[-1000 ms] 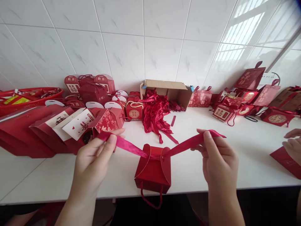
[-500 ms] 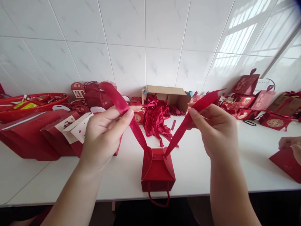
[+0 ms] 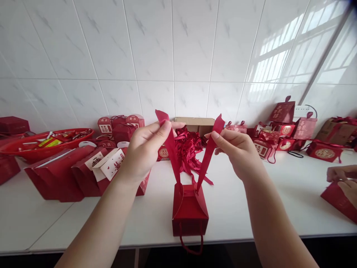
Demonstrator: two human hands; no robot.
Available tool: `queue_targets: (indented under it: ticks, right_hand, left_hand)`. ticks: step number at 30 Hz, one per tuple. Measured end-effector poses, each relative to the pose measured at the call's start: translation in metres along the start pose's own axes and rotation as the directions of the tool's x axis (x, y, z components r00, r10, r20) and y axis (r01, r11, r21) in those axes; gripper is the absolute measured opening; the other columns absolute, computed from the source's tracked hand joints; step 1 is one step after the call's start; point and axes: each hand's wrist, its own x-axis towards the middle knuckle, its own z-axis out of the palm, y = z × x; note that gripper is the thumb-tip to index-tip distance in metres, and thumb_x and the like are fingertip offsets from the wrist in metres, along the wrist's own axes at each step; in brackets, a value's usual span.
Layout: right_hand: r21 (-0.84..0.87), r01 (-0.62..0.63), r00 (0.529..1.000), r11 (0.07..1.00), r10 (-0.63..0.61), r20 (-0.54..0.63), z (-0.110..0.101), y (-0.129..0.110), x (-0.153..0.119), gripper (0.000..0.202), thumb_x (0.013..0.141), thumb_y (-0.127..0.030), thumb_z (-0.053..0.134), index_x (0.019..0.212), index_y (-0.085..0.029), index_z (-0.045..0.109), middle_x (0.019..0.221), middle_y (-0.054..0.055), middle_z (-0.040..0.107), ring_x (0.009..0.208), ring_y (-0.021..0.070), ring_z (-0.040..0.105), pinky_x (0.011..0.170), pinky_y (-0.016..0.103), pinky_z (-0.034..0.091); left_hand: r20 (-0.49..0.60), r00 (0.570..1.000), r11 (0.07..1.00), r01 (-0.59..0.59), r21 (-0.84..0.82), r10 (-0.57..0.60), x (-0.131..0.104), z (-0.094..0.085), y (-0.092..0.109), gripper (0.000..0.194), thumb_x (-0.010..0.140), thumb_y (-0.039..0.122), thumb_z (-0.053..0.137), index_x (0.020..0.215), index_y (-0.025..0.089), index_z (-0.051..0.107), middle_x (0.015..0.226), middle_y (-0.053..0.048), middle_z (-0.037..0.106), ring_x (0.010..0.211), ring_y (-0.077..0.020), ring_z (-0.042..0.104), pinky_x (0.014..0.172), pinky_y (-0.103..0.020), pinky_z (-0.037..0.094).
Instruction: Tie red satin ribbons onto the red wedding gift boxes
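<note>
The left hand (image 3: pixel 145 149) is closed at thumb and forefinger, pinching one end of a red ribbon (image 3: pixel 173 160); its forefinger reaches past the thumb, and a short tip of ribbon sticks up above the pinch. The right hand (image 3: pixel 237 149) pinches the other end between thumb and fingers, its remaining fingers loosely curled, with a similar tip standing up. The hands are raised at about the same level, apart from each other, and the two lengths slope down and inward in a narrow V.

Both lengths meet the top of a small red box (image 3: pixel 190 210), which sits upright at the front of the white table (image 3: pixel 234 212), between the forearms. Its top is closed, with a curved flap on either side and a short stretch of ribbon across between them. A red cord (image 3: pixel 192 252) loops from its front over the table's edge.

Behind it lies a heap of ribbons (image 3: pixel 189 149), in front of a carton (image 3: pixel 195 120). Red bags (image 3: pixel 63 178) and a basin (image 3: pixel 19 150) stand to the left. Far right, a co-worker's hands (image 3: pixel 350 190) touch a red packet (image 3: pixel 338 201).
</note>
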Motion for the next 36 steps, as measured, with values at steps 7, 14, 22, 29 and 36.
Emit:
queue_targets:
  ticks: [7, 14, 22, 29, 36]
  right_hand:
    - [0.274, -0.01, 0.989, 0.962, -0.03, 0.143, 0.0005, -0.0001, 0.0031, 0.009, 0.086, -0.029, 0.066, 0.083, -0.025, 0.073, 0.085, 0.0, 0.069, 0.071, 0.0098, 0.061, 0.063, 0.021, 0.051]
    - [0.325, 0.021, 0.983, 0.946, -0.078, 0.165, 0.005, -0.002, 0.0055, 0.014, 0.085, -0.029, 0.063, 0.096, -0.025, 0.073, 0.079, -0.001, 0.067, 0.072, 0.0114, 0.061, 0.066, 0.025, 0.052]
    - [0.326, -0.003, 0.981, 0.945, -0.061, 0.183, 0.006, -0.0049, 0.0039, 0.014, 0.088, -0.032, 0.061, 0.093, -0.025, 0.072, 0.08, 0.0, 0.066, 0.073, 0.0124, 0.06, 0.068, 0.026, 0.051]
    - [0.353, 0.01, 0.979, 0.935, -0.082, 0.189, 0.0066, -0.0046, 0.0047, 0.013, 0.088, -0.03, 0.061, 0.088, -0.026, 0.073, 0.079, -0.002, 0.067, 0.071, 0.0104, 0.06, 0.068, 0.025, 0.05]
    - [0.263, 0.063, 0.986, 0.963, -0.1, 0.13, 0.0016, -0.0089, 0.0063, 0.014, 0.086, -0.032, 0.062, 0.092, -0.026, 0.073, 0.081, -0.001, 0.07, 0.075, 0.0131, 0.064, 0.071, 0.028, 0.053]
  left_hand:
    - [-0.006, 1.0, 0.999, -0.028, -0.046, 0.028, 0.0049, 0.0042, -0.0014, 0.018, 0.081, 0.031, 0.069, 0.096, 0.023, 0.076, 0.099, -0.003, 0.075, 0.102, -0.0203, 0.065, 0.094, -0.03, 0.049]
    - [0.032, 0.999, 0.995, 0.015, -0.101, -0.012, 0.0041, 0.0074, -0.0003, 0.018, 0.082, 0.03, 0.069, 0.097, 0.023, 0.075, 0.099, -0.003, 0.075, 0.106, -0.0206, 0.065, 0.097, -0.033, 0.048]
    - [0.002, 1.0, 0.992, 0.03, -0.12, -0.029, 0.0002, 0.0104, -0.003, 0.018, 0.08, 0.032, 0.07, 0.095, 0.023, 0.075, 0.103, -0.004, 0.075, 0.106, -0.0202, 0.065, 0.096, -0.032, 0.048]
    - [0.065, 0.997, 0.991, 0.041, -0.129, -0.033, 0.0009, 0.0092, -0.0024, 0.019, 0.083, 0.033, 0.067, 0.099, 0.025, 0.074, 0.102, -0.003, 0.074, 0.099, -0.019, 0.067, 0.09, -0.031, 0.051]
    - [0.016, 1.0, 0.999, 0.001, -0.054, 0.0, 0.0001, 0.0108, -0.0067, 0.02, 0.083, 0.034, 0.067, 0.098, 0.023, 0.075, 0.099, -0.004, 0.075, 0.106, -0.0217, 0.064, 0.095, -0.033, 0.048]
